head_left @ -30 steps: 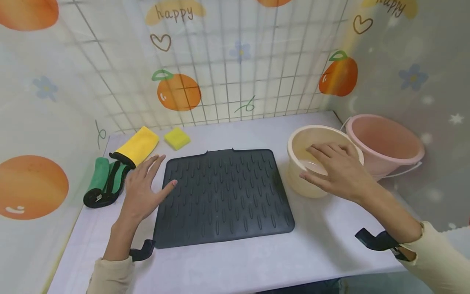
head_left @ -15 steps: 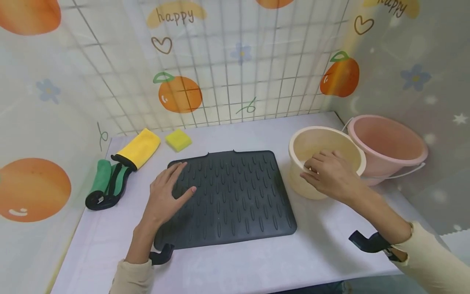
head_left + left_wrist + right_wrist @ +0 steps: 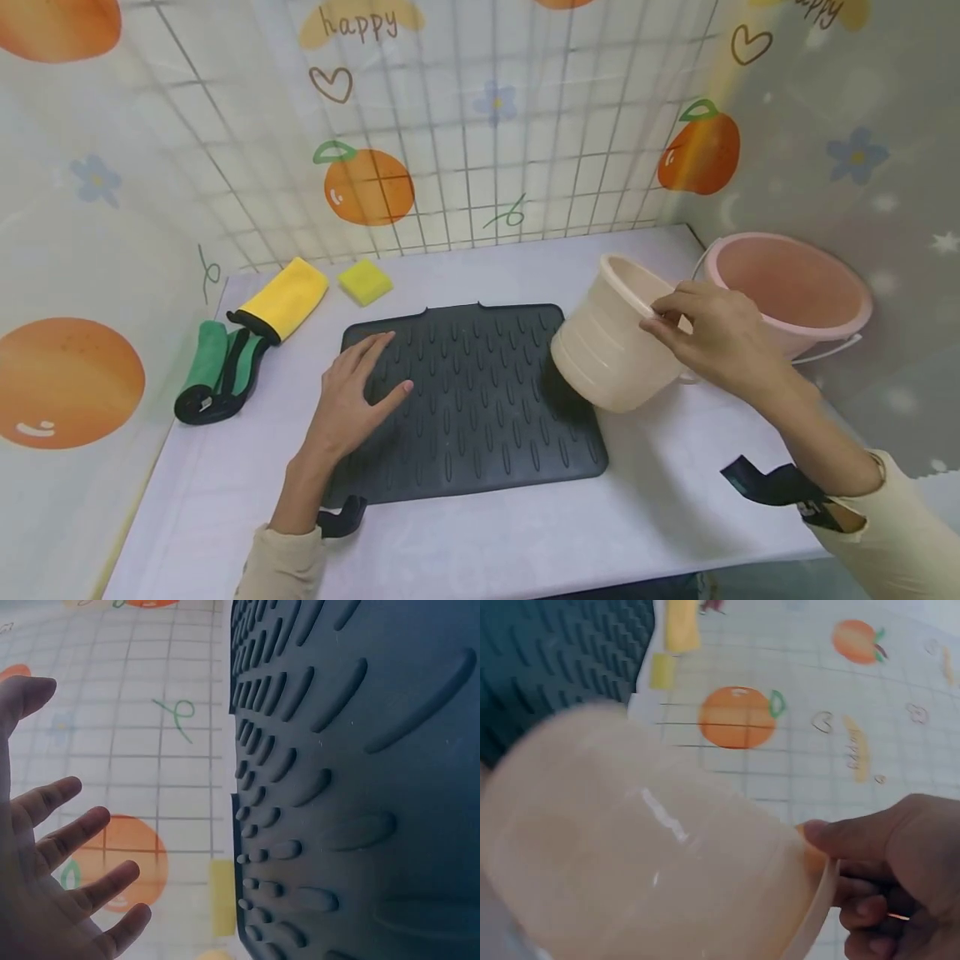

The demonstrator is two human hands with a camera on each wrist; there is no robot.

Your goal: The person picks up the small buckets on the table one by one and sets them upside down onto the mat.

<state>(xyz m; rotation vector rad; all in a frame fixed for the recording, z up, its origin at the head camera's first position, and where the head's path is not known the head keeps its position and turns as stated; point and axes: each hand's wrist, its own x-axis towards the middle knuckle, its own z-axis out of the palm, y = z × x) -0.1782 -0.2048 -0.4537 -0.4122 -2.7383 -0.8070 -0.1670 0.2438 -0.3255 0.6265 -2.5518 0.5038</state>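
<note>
My right hand (image 3: 720, 337) grips the rim of a cream plastic bucket (image 3: 611, 350), thumb on the outer wall and fingers inside the mouth. The bucket is tilted, its mouth turned toward the right and its base overlapping the right part of a dark ribbed mat (image 3: 465, 400) in the head view. In the right wrist view, the bucket (image 3: 652, 847) fills much of the frame, with the thumb pressed near its rim. Over the mat's left side hovers my left hand (image 3: 352, 404), fingers spread and holding nothing; the left wrist view shows the same spread fingers (image 3: 82, 825).
A pink bucket (image 3: 787, 287) with a white handle stands at the back right. On the left lie a rolled green cloth (image 3: 202, 358) with black trim, a folded yellow cloth (image 3: 281, 296) and a yellow sponge (image 3: 365, 282). A printed curtain (image 3: 450, 117) hangs behind.
My right hand has taken hold of the cream bucket's rim and tipped it, swinging its base left over the mat. My left hand has moved rightward from beside the cloths to over the mat.
</note>
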